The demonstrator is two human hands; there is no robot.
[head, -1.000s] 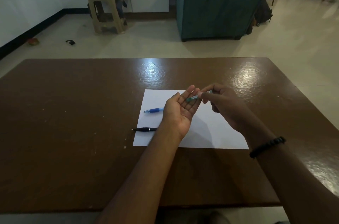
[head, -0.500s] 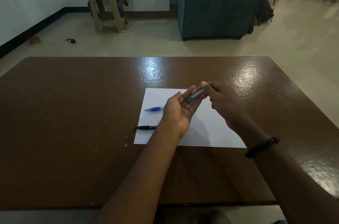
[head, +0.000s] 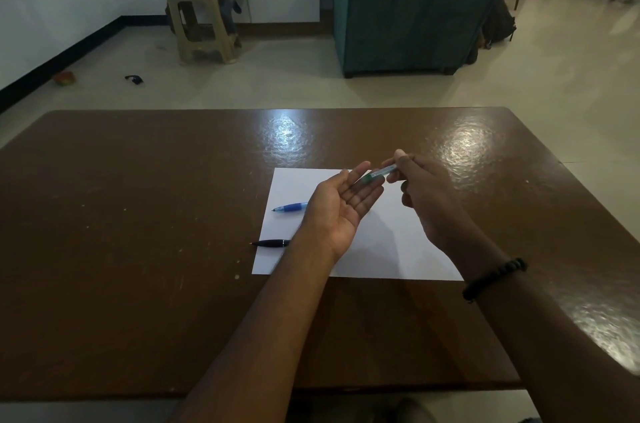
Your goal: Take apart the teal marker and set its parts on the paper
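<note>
Right hand (head: pixel 420 192) pinches a clear pen with green grip (head: pixel 377 174) at its right end, grip tight on the barrel, pen tilted, green end resting on the left fingertips. Left hand (head: pixel 341 202) palm up, fingers straight, grip wide, holding nothing. Both hover over white paper (head: pixel 388 246) on the brown table (head: pixel 138 232). Blue pen (head: pixel 291 207) lies on the paper's left part, black pen (head: pixel 272 243) nearer, across the paper's left edge. Black bead bracelet (head: pixel 495 279) on right wrist.
</note>
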